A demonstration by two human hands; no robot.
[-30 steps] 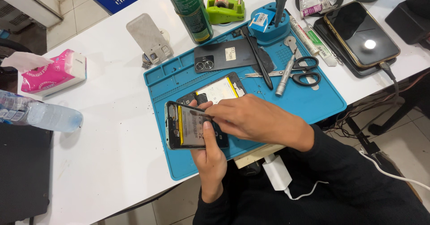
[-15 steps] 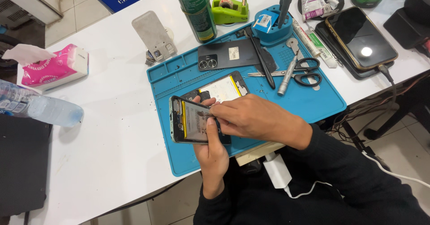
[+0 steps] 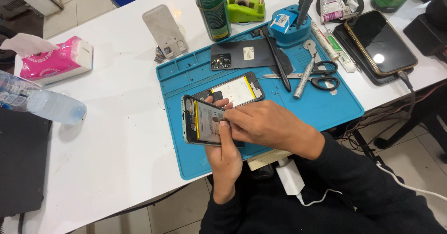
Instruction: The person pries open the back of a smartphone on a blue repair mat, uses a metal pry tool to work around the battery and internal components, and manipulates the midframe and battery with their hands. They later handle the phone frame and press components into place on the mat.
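Fingertips (image 3: 225,120) of the right hand (image 3: 265,124) are pinching together narrowly and pressing on the exposed inside of an opened phone (image 3: 205,126), right at its near-right part, though whether anything small is being gripped between them cannot be told. Underneath, the left hand (image 3: 224,157) is cradling that phone from below, its fingers wrapping around the far edge and its thumb lying along the near side, so the device is being held tilted just above the blue work mat (image 3: 321,108), over the mat's near-left area. Just beyond it, a second opened phone (image 3: 235,89) is lying flat on the mat (a yellow strip is showing along one edge), and farther still a dark back cover (image 3: 240,56) with camera rings is resting face down. To the right, scissors (image 3: 321,72) and a metal screwdriver (image 3: 305,73) are lying crossed on the mat, beside a black pry tool (image 3: 279,61). A blue tool holder (image 3: 288,26) is standing at the mat's far edge, with a green can (image 3: 210,8) and a green tape dispenser (image 3: 244,8) on the white table (image 3: 116,136) behind. Far left, a pink tissue pack (image 3: 58,61) and a plastic water bottle (image 3: 42,103) are lying well apart from the hands.
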